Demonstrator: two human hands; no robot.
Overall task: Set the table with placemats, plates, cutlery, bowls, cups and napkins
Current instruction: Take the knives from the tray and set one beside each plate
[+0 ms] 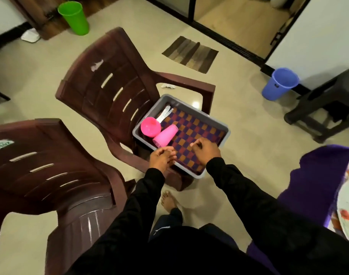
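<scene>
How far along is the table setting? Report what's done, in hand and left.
Done: little shows; only a table edge with a purple cloth and a plate is in view. In hand: both hands, left and right, are at the checkered placemat in the grey bin on a chair. Left: the pink bowl, pink cup and cutlery lie in the bin.

Both black-sleeved arms reach forward and down, the left hand (162, 158) and right hand (206, 152) with curled fingers.
</scene>
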